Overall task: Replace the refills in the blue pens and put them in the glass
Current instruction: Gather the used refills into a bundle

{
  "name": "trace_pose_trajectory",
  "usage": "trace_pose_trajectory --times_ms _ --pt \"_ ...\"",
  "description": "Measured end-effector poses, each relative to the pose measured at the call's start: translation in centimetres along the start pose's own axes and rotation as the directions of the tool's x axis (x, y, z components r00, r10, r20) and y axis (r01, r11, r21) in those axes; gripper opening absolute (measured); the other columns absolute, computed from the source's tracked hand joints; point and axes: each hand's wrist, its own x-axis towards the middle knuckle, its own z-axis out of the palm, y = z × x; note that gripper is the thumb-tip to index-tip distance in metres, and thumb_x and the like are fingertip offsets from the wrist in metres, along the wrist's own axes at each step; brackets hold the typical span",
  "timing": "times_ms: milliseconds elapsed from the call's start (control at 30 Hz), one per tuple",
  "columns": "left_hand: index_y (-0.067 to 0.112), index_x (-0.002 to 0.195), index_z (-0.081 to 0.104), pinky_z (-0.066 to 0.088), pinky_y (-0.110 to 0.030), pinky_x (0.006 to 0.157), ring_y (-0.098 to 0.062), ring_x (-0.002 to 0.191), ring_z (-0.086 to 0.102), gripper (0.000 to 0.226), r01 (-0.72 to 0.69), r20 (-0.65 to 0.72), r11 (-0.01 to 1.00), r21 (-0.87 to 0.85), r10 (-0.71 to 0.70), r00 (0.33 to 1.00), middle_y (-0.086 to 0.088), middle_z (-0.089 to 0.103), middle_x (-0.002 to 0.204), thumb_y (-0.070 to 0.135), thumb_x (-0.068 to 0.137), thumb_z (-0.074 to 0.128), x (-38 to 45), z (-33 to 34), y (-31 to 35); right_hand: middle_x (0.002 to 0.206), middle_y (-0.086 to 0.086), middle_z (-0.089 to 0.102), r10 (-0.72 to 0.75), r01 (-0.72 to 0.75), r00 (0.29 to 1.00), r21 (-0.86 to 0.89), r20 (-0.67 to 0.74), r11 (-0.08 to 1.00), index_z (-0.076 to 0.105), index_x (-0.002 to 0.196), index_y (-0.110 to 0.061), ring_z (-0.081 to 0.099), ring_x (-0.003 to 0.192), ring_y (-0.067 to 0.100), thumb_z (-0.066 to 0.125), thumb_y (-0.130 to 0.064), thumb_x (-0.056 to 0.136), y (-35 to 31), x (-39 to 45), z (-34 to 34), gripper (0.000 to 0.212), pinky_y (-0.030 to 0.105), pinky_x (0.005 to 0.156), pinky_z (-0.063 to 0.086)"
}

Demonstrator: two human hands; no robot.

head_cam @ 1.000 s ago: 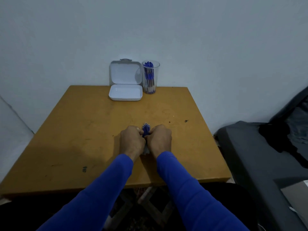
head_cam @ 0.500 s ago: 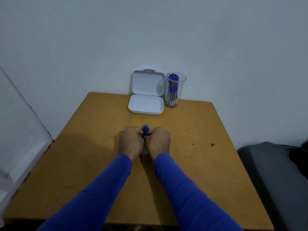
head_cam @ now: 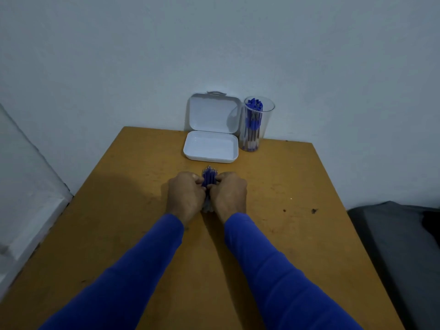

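Nearest camera: two forearms in blue sleeves reach fwd over a worn orange-brown table (head_cam: 123,234), converging toward its centre.
Left hand (head_cam: 185,194): knuckles up, fingers curled inward, gripping the left side of a bundle of refills.
Right hand (head_cam: 230,192): mirror pose, fingers curled onto the bundle's right side. Hands are together, nearly touching, both clamped on the same bundle.
Bundle of blue pen refills (head_cam: 209,178): held betw. the two hands at table centre. Long axis runs away from the person; metal tips stick out past the fingers on the far side, pale rear ends show near the wrists. Whether it rests on the table or is lifted slightly, can't tell.
Key relation: glass lies fwd and slightly right of the hands, well apart, so the right hand is the nearer one to it. Judgement: pens must come out of the glass before any refill swap; a right-hand reach looks shortest.
White plastic box (head_cam: 210,146): beyond the hands, near the far edge, open; lid stands upright against the wall. Nothing seen inside its tray.
Clear glass (head_cam: 258,122): just right of the box, upright, at the far edge.
Blue pens (head_cam: 253,115): standing inside the glass, caps up.
Far right: dark grey surface (head_cam: 392,234) beside the table; what it is, unclear.
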Motion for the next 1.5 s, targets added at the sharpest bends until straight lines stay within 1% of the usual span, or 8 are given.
trace_pose_trajectory --times_ms 167,367,500,700,867,1000,1167,1500 --pt "0.008 0.137 0.060 0.046 -0.001 0.063 -0.011 0.100 0.064 0.043 -0.073 0.167 0.997 -0.010 0.073 0.983 -0.009 0.069 0.124 0.001 0.095 0.064 -0.7 -1.5 -1.0 0.103 0.005 0.071 -0.072 0.076 0.989 -0.028 0.128 0.997 0.074 0.111 -0.015 0.068 0.088 0.016 0.070 -0.023 0.095 0.7 -0.3 -1.4 0.018 0.020 0.067 0.055" --pt "0.014 0.147 0.047 0.052 -0.030 0.101 -0.015 0.120 0.059 0.080 -0.047 0.374 0.996 0.076 0.015 0.927 -0.003 0.059 0.137 0.003 0.076 0.084 -0.3 -2.1 -1.6 0.112 -0.002 0.070 -0.213 0.327 0.884 -0.225 0.416 0.918 0.067 0.125 -0.016 0.066 0.103 0.013 0.084 -0.023 0.082 1.6 -0.9 -3.8 0.046 0.022 0.083 0.054" --pt "0.019 0.148 0.047 0.047 -0.034 0.107 -0.017 0.125 0.054 0.080 -0.153 0.412 0.940 0.305 0.015 0.911 0.001 0.052 0.145 0.017 0.078 0.085 0.9 -1.2 -1.9 0.127 0.002 0.066 -0.188 0.393 0.849 -0.351 0.494 0.850 0.062 0.134 -0.014 0.063 0.114 0.019 0.085 -0.026 0.080 0.6 -0.6 -4.2 0.060 0.033 0.100 0.052" --pt "0.018 0.116 0.070 0.041 -0.060 0.108 -0.048 0.128 0.051 0.042 -0.216 0.336 0.968 0.124 0.164 0.928 -0.027 0.056 0.137 0.030 0.077 0.062 0.8 -1.1 -3.0 0.140 0.002 0.058 -0.161 0.441 0.821 -0.430 0.548 0.788 0.056 0.143 -0.016 0.056 0.126 0.019 0.075 -0.028 0.091 -0.2 0.3 -4.4 0.057 0.031 0.108 0.046" --pt "0.017 0.136 0.061 0.046 -0.039 0.106 -0.025 0.124 0.053 0.047 -0.240 0.393 0.955 0.172 0.157 0.906 -0.007 0.051 0.138 0.017 0.091 0.072 0.7 -1.1 -1.6 0.130 0.003 0.065 -0.272 0.504 0.814 -0.391 0.514 0.770 0.067 0.133 -0.017 0.060 0.118 0.019 0.075 -0.026 0.090 0.4 0.4 -4.7 0.044 0.032 0.103 0.049" --pt "0.049 0.112 0.070 0.049 -0.050 0.103 -0.035 0.116 0.059 0.039 -0.198 0.390 0.980 0.012 0.178 0.903 -0.017 0.055 0.133 0.017 0.089 0.072 1.3 -1.3 -1.7 0.137 0.002 0.061 -0.264 0.502 0.810 -0.388 0.524 0.773 0.062 0.139 -0.018 0.055 0.126 0.018 0.074 -0.025 0.092 0.1 0.5 -4.9 0.050 0.029 0.107 0.044" --pt "0.020 0.147 0.049 0.046 -0.039 0.107 -0.019 0.123 0.051 0.080 -0.274 0.400 0.931 0.241 0.162 0.902 0.003 0.040 0.145 0.031 0.078 0.086 0.8 -1.1 -1.9 0.136 0.003 0.060 -0.280 0.485 0.821 -0.350 0.498 0.801 0.060 0.138 -0.016 0.057 0.123 0.018 0.074 -0.024 0.092 0.2 0.1 -5.4 0.049 0.026 0.102 0.045" --pt "0.019 0.143 0.054 0.047 -0.036 0.105 -0.017 0.117 0.054 0.064 -0.234 0.348 0.953 0.191 0.157 0.924 0.004 0.046 0.144 0.020 0.085 0.080 1.4 -0.8 -2.1 0.137 0.001 0.060 -0.179 0.369 0.849 -0.315 0.497 0.874 0.057 0.141 -0.016 0.057 0.125 0.017 0.079 -0.023 0.088 0.3 0.2 -5.4 0.059 0.025 0.103 0.045"
